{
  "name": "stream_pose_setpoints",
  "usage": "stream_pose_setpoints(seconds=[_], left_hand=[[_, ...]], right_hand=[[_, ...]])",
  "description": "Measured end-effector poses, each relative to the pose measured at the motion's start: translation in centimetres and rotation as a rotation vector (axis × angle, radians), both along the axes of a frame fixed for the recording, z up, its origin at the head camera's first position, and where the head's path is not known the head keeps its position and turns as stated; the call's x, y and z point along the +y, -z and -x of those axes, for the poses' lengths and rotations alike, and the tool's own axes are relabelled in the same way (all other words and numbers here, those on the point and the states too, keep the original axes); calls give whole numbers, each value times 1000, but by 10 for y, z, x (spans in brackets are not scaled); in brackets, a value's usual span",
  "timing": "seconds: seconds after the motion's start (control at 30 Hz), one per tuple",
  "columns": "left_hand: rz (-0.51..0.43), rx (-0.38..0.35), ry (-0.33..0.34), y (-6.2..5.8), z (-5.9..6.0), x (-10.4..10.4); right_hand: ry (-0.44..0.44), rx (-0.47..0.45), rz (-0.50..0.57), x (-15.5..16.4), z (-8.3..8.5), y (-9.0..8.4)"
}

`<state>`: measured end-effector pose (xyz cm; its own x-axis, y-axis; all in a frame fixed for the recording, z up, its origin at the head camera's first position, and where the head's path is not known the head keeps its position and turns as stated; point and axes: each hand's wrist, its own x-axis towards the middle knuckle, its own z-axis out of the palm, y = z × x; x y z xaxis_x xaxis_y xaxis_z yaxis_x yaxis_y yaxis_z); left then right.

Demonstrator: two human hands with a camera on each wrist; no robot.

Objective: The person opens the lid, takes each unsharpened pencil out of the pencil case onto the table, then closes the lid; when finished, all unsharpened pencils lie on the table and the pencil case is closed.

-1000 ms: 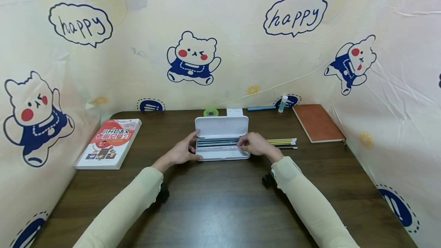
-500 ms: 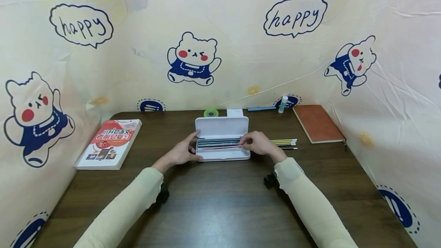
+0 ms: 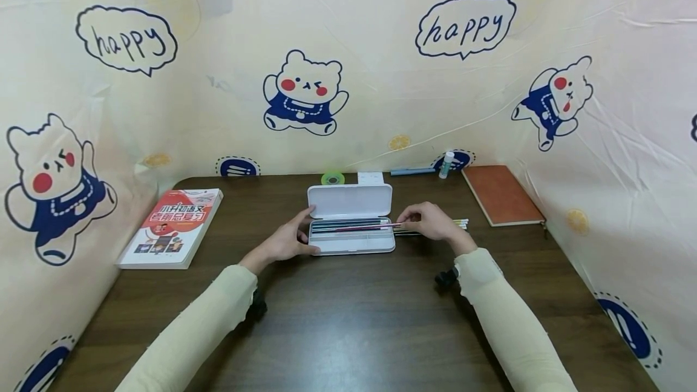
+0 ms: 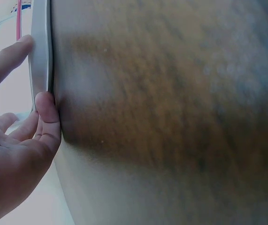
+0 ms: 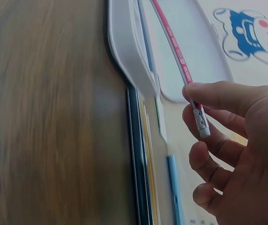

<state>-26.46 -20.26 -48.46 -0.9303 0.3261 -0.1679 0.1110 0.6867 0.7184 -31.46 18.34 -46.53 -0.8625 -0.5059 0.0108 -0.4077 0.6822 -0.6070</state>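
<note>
A white pencil case (image 3: 351, 246) lies on the table with its lid (image 3: 350, 201) raised at the back. Several dark pencils (image 3: 337, 224) lie inside. My left hand (image 3: 283, 242) holds the case's left end, thumb and fingers spread about its edge. At the right end my right hand (image 3: 430, 221) pinches a red-and-silver pencil (image 5: 177, 52) near its white eraser, between thumb and index finger. The pencil slants over the case; whether its far tip touches anything is unclear. Beside the case, partly hidden under the right hand, lie yellow and dark pencils (image 5: 147, 154).
Along the back edge are green tape (image 3: 333, 179), a white block (image 3: 371, 178), a blue pen-like stick (image 3: 412, 171) and a glue stick (image 3: 446, 165). A book (image 3: 171, 228) lies at the left, a brown notebook (image 3: 503, 195) at the right.
My right hand has moved right and slightly up from the case, drawing the red pencil with it. The left hand and case stay where they were.
</note>
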Motion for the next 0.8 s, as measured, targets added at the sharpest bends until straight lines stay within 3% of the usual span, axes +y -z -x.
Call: stream_pose_setpoints(seconds=[0.8], left_hand=[[-2, 3, 1, -1, -1, 0]], right_hand=[[137, -15, -24, 103, -13, 9]])
